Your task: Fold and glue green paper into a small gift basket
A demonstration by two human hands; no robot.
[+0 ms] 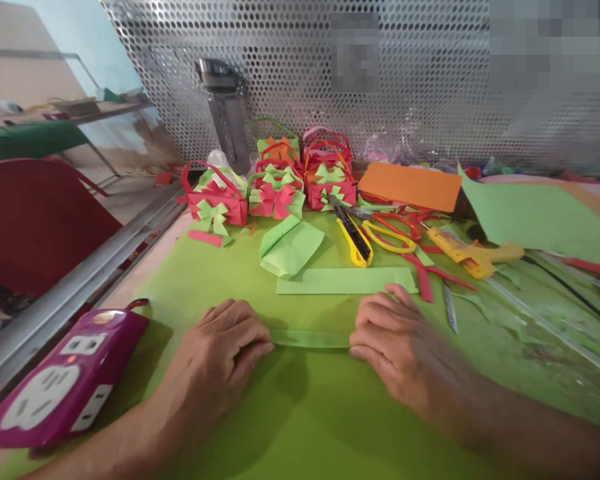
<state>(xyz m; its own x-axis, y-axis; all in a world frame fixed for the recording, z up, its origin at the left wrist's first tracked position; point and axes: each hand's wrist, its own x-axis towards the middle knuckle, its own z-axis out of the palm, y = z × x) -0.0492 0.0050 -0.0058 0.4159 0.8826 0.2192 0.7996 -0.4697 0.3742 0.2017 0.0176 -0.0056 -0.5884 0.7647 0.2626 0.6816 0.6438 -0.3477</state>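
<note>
A narrow green paper strip (310, 339) runs sideways between my two hands, low over the green work surface. My left hand (225, 347) grips its left end, thumb and fingers pressed together. The right end is pinched in my right hand (393, 333), whose index finger is raised a little. Both ends of the strip are hidden under the fingers. Just beyond lies a wider flat green paper strip (345, 281), its right end near my right fingertips. Behind that is a folded green paper piece (293, 247).
Small red and green paper bags (276, 200) with bows stand at the back. A utility knife (353, 233), yellow-handled scissors (390, 237), a yellow glue gun (473, 252) and a small blade (450, 308) lie right. A purple power strip (70, 380) lies left; a bottle (226, 113) stands behind.
</note>
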